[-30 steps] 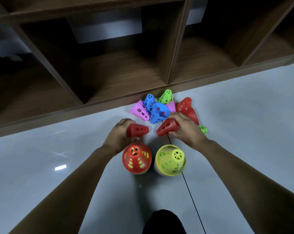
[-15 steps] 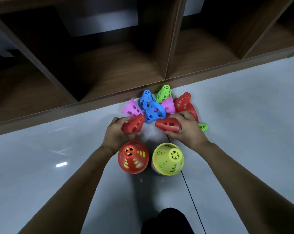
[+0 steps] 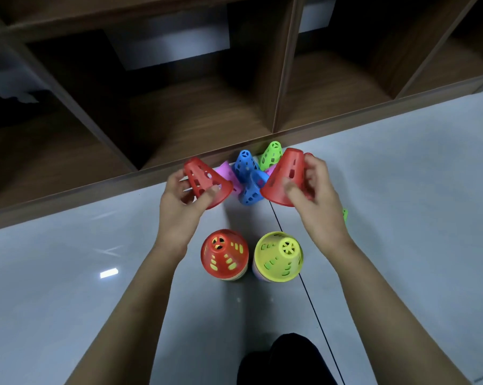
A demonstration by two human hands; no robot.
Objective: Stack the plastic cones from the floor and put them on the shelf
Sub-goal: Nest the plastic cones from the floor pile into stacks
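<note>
Loose cones are lying on the grey floor by the brown shelf, a red stack and a yellow stack standing nearer. I am watching the left hand gripping a red cone and the right hand gripping a second red cone above them.

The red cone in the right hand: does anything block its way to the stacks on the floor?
Nothing visible does. The right hand grips the red cone; only bare floor shows between it and the yellow-topped stack and the red-topped stack nearer the person.
</note>
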